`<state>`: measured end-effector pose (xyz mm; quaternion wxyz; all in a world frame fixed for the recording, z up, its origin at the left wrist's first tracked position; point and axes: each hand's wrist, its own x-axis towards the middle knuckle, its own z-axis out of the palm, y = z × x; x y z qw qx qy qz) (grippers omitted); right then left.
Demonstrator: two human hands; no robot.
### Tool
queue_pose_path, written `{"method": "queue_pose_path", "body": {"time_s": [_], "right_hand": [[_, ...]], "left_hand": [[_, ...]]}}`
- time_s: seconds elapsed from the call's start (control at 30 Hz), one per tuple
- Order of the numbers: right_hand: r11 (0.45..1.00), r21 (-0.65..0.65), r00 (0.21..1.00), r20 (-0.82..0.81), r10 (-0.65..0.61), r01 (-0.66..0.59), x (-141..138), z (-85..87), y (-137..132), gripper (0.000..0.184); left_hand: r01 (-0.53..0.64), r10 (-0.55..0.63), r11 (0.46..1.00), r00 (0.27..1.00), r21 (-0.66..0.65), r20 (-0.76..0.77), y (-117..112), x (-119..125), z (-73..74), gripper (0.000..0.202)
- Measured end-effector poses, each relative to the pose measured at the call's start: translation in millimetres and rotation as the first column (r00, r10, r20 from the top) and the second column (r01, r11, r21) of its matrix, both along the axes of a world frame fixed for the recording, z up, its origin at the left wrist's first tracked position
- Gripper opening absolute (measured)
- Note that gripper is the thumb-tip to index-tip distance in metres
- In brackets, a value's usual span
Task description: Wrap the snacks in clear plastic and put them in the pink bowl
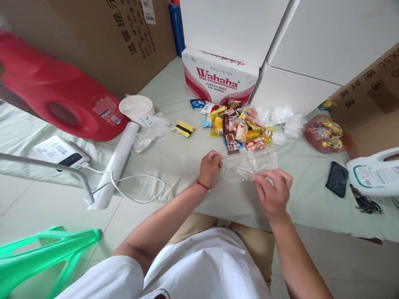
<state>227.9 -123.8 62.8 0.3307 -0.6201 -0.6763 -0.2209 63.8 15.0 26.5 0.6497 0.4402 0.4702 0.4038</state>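
Observation:
A thin clear plastic bag (241, 166) stretches between my two hands, low over the pale green cloth. My left hand (211, 167) pinches its left edge, fingers closed. On the other side my right hand (274, 191) holds the near right edge between thumb and fingers. Just beyond the plastic lies a heap of wrapped snacks (240, 128) in yellow, brown, red and blue packets. One yellow packet (183, 129) lies apart to the left. Several crumpled clear plastic bundles (288, 118) sit right of the heap.
On the left are a white paper tub (137, 109), crumpled plastic (149, 135), a plastic roll (116, 166), a power bank (62, 153) with a cable and a red jug (65, 91). Rightward are a reddish bowl (308, 133) of snacks, a phone (337, 178) and a white bottle (374, 172). A Wahaha box (218, 77) stands behind.

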Motion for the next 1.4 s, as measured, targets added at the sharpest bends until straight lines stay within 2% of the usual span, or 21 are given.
{"method": "queue_pose_path", "body": {"time_s": [0.07,0.13,0.2,0.27,0.33,0.4,0.5,0.57,0.63,0.7,0.73,0.77,0.8,0.87,0.93,1.0,1.07,1.23,1.3,1.33,1.4], "right_hand": [[0.999,0.001,0.999,0.037,-0.036,0.036,-6,-12.2,-34,0.023],[0.996,-0.075,0.999,0.014,-0.04,0.041,-14,-28.6,-68,0.023],[0.976,-0.22,0.995,-0.1,-0.015,-0.007,-20,-41.6,-95,0.02],[0.947,-0.316,0.95,-0.309,-0.05,-0.054,-20,-45.2,-111,0.02],[0.951,-0.309,0.852,-0.502,-0.149,-0.016,-14,-39.8,-112,0.027],[0.948,-0.314,0.773,-0.587,-0.24,0.056,-6,-31.5,-99,0.033],[0.883,-0.467,0.787,-0.528,-0.318,0.044,0,-27.5,-57,0.044],[0.835,-0.55,0.828,-0.467,-0.31,0.002,-2,-31.4,-27,0.042],[0.822,-0.569,0.867,-0.429,-0.253,-0.041,-9,-36.2,-3,0.032],[0.833,-0.544,0.89,-0.424,-0.168,-0.102,-14,-38.2,12,0.029],[0.843,-0.522,0.891,-0.435,-0.128,-0.134,-15,-37.8,16,0.029],[0.852,-0.498,0.884,-0.457,-0.097,-0.163,-15,-36.9,18,0.028],[0.86,-0.474,0.87,-0.486,-0.078,-0.188,-13,-35.6,18,0.027],[0.875,-0.434,0.814,-0.574,-0.087,-0.213,-4,-33.6,15,0.025],[0.883,-0.419,0.721,-0.676,-0.149,-0.21,9,-33.9,7,0.028],[0.892,-0.418,0.616,-0.753,-0.232,-0.174,24,-37.3,-4,0.031],[0.901,-0.424,0.513,-0.795,-0.323,-0.09,38,-43.2,-16,0.034],[0.872,-0.481,0.271,-0.83,-0.487,0.094,74,-59.8,-42,0.04],[0.833,-0.541,0.277,-0.788,-0.55,0.115,89,-62.9,-49,0.041],[0.805,-0.582,0.331,-0.741,-0.584,0.117,95,-62.5,-51,0.041],[0.765,-0.624,0.51,-0.611,-0.605,0.159,106,-56.8,-54,0.044]], "left_hand": [[-0.03,0.031,0.997,1.0,-0.076,0.005,-4,-10,1.1,0.017],[-0.042,0.04,0.988,0.999,-0.15,-0.021,-12,-22,1.4,0.015],[-0.03,0.019,0.976,0.999,-0.215,-0.05,-21,-34,0.6,0.012],[-0.003,-0.013,0.972,0.998,-0.235,-0.067,-31,-44,-1.4,0.013],[0.028,-0.046,0.976,0.996,-0.217,-0.081,-40,-52,-4.2,0.017],[0.07,-0.092,0.985,0.986,-0.157,-0.139,-49,-58,-6.4,0.019],[0.112,-0.065,0.989,0.915,0.095,-0.399,-60,-64,-3.1,0.033],[0.152,0.089,0.919,0.82,0.365,-0.566,-64,-64,7.1,0.055],[0.276,0.219,0.763,0.741,0.585,-0.635,-63,-60,22.1,0.073],[0.473,0.189,0.602,0.698,0.643,-0.69,-57,-50,35.7,0.077],[0.566,0.121,0.55,0.673,0.614,-0.729,-51,-44,39.5,0.074],[0.64,0.031,0.53,0.641,0.556,-0.767,-45,-37,40.5,0.066],[0.686,-0.062,0.546,0.606,0.481,-0.793,-39,-32,38.6,0.054],[0.694,-0.214,0.633,0.584,0.345,-0.783,-27,-24,27.4,0.023],[0.611,-0.269,0.737,0.658,0.289,-0.704,-20,-21,11.7,0.025],[0.493,-0.243,0.818,0.762,0.296,-0.6,-18,-24,-2.2,0.033],[0.391,-0.196,0.875,0.824,0.284,-0.532,-16,-29,-10.1,0.033],[0.284,-0.138,0.94,0.822,0.188,-0.553,-7,-38,-8.9,0.031],[0.321,-0.176,0.935,0.786,0.148,-0.593,-2,-38,-6.0,0.032],[0.346,-0.195,0.928,0.764,0.136,-0.614,-1,-38,-4.9,0.033],[0.391,-0.215,0.91,0.727,0.137,-0.652,0,-36,-3.5,0.032]]}}
